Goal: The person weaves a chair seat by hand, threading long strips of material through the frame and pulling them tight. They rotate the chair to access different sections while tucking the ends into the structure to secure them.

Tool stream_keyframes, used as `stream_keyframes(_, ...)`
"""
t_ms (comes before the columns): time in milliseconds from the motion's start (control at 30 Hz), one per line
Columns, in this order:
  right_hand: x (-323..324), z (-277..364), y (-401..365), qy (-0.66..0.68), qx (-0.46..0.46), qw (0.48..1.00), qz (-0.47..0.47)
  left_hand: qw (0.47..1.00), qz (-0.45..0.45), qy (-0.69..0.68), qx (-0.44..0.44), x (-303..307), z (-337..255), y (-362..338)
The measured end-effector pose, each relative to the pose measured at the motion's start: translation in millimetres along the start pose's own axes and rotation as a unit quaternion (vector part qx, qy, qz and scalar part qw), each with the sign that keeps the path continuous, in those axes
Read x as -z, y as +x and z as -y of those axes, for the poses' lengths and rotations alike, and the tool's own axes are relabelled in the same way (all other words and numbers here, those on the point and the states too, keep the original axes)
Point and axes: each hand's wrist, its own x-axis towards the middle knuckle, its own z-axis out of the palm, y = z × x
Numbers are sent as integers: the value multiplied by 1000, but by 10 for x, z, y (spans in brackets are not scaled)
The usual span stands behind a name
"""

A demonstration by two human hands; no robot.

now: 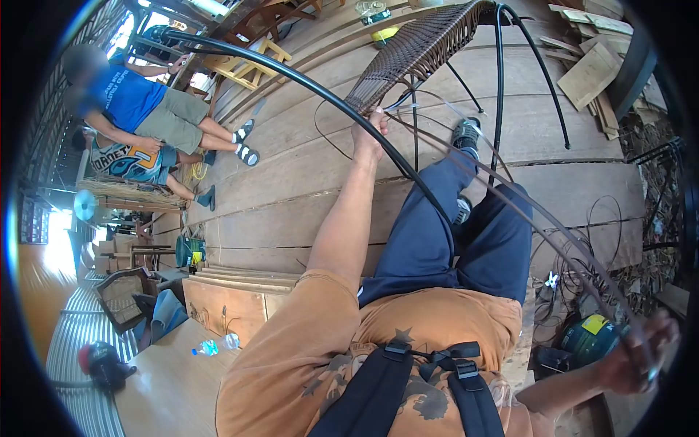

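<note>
A chair frame of black tube (291, 75) stands before me, partly covered with brown woven wicker (419, 54). My left hand (369, 138) is closed at the lower end of the weave, beside the curved tube; the fingertips are partly hidden. Long brown weaving strips (535, 226) run from there across my legs to the right. Far out to the right, my right hand (641, 355) is raised and slightly blurred, its fingers bent around the strips. Thinner loose strands hang by the weave.
Two people, one in a blue shirt (135, 95), are at the left. Wood scraps (593, 73) lie at the upper right. Near my right arm is a dark green round object (593, 341). A plastic bottle (211, 346) lies on a board at the lower left.
</note>
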Motion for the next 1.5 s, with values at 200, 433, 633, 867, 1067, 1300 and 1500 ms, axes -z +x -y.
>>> stream_keyframes(200,-4,-633,919,-35,-8,968,249,999,18,-14,-41,-12,54,18)
stream_keyframes(433,246,-3220,795,-594,-258,690,322,1000,23,-2,-12,-4,36,-14)
stream_keyframes(633,666,-4525,776,-471,-367,795,104,999,12,18,-44,-34,58,-56)
stream_keyframes(867,716,-4848,707,-409,-336,847,54,999,15,19,-48,-54,35,-52)
stream_keyframes(1067,454,-4817,927,-523,-261,795,163,999,49,1,-7,-34,-91,-73)
stream_keyframes(1300,550,-5070,1238,-598,-310,690,264,993,70,-79,50,35,-164,-102)
stream_keyframes(1500,446,-5024,1311,-404,-510,727,220,988,127,-76,47,124,-122,-96)
